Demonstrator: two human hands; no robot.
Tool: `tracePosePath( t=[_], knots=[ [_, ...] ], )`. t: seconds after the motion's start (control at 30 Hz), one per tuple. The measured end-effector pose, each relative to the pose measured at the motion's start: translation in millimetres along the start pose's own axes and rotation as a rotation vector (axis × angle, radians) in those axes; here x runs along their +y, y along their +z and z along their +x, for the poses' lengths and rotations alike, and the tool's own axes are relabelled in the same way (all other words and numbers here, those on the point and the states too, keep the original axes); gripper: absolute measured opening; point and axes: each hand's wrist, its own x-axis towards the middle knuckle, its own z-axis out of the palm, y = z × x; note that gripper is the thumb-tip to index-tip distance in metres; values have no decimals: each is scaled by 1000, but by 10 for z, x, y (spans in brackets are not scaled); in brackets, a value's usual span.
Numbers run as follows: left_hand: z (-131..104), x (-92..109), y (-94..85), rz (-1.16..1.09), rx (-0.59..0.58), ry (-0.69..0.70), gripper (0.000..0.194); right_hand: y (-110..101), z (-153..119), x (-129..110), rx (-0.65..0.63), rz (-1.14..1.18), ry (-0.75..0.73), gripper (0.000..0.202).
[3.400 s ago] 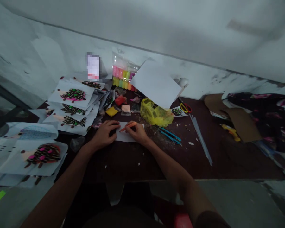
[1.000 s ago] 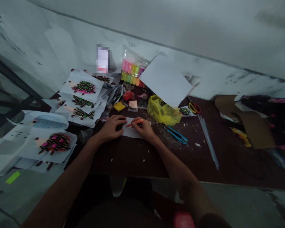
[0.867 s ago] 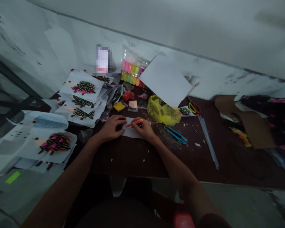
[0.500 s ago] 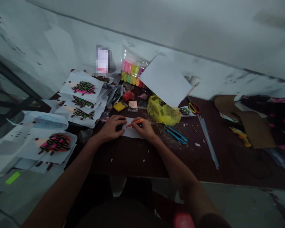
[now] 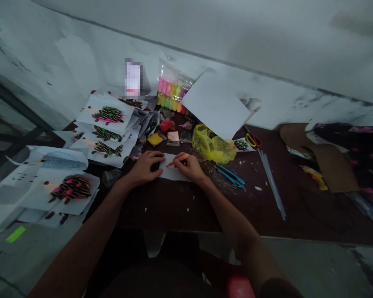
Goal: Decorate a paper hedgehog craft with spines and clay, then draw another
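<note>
A small sheet of white paper lies on the dark table between my hands. My left hand rests on its left edge, fingers apart and laid flat, holding nothing. Pinched in my right hand is an orange marker, its tip pointing down and left at the paper. Any mark under the tip is too small to make out. Just beyond the paper sit a yellow packet of clay, a peach piece of clay and a red one.
Hedgehog pictures are piled at left. A yellow plastic bag, blue scissors, red-and-yellow scissors and glue sticks lie to the right. Behind stand a bag of highlighters, a large white sheet and a blurred phone-like screen.
The orange marker and my right hand have shifted very slightly, with the marker's tip a little to the right on the paper. My left hand stays on the sheet.
</note>
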Motion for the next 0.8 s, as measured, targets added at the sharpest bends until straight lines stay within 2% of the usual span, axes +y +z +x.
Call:
tracePosePath(
  t=[0.8],
  knots=[
    [-7, -41, 25, 8, 12, 13, 39, -92, 13, 0, -7, 0, -5, 21]
  ],
)
